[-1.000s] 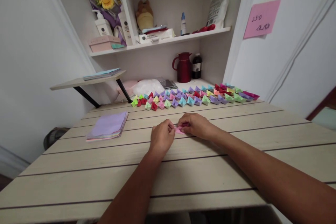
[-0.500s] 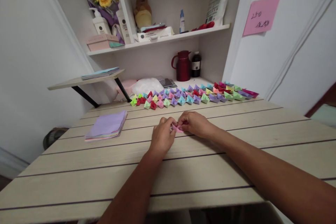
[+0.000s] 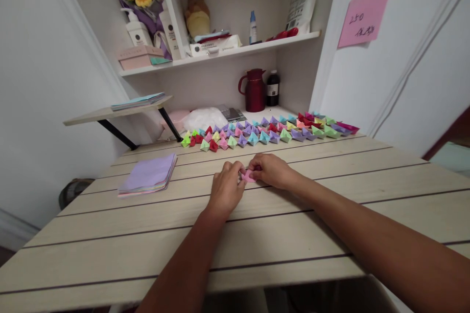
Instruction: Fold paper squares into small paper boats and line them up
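Note:
Between my two hands, just above the middle of the table, is a small piece of folded pink paper. My left hand pinches its left side, fingers closed. On its right side, my right hand also grips it between thumb and fingers. Parts of the paper are hidden behind the fingertips. Beyond the hands, rows of small folded paper boats in many colours stand along the back of the table. To the left lies a stack of square paper with a lilac sheet on top.
A small raised shelf on black legs stands at back left, carrying more paper sheets. Behind the boats are a dark red jug, a dark bottle and a white plastic bag. A pink note hangs on the right.
The pink paper now looks flatter and more of its face shows between my hands. My fingers have shifted slightly on it. The whole view has moved a little.

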Demonstrator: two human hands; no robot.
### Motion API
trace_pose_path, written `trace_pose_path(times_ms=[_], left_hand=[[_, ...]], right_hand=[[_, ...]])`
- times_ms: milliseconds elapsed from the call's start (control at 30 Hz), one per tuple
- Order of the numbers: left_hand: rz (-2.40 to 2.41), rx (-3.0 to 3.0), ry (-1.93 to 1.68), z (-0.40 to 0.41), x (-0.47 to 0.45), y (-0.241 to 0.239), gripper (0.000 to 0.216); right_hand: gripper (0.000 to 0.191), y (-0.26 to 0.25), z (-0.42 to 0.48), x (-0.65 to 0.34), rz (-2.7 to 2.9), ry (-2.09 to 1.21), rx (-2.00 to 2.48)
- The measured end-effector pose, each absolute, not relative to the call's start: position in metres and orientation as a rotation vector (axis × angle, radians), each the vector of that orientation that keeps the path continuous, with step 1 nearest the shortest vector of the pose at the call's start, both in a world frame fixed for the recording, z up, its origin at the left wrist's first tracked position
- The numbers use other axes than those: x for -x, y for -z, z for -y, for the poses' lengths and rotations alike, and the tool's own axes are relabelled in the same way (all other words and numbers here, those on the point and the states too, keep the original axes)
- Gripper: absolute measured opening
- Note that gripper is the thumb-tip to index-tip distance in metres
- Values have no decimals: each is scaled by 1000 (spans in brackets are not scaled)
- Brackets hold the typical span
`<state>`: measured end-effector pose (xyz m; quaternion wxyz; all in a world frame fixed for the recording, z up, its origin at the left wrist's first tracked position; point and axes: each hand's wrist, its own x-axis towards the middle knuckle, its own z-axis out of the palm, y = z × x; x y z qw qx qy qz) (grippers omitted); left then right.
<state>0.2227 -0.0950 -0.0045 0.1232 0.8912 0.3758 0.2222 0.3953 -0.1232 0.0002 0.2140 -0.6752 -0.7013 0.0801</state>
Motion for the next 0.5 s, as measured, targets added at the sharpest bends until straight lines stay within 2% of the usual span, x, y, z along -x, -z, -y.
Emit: trace_pose_path(times_ms=[200, 500], left_hand=[[-1203, -2666, -610, 96, -224, 6, 5], [-1103, -2665, -613, 92, -222, 8, 9]], right_hand=[[10, 0, 123, -396, 1940, -244, 1866], [11, 1, 124, -397, 1952, -240, 1844]])
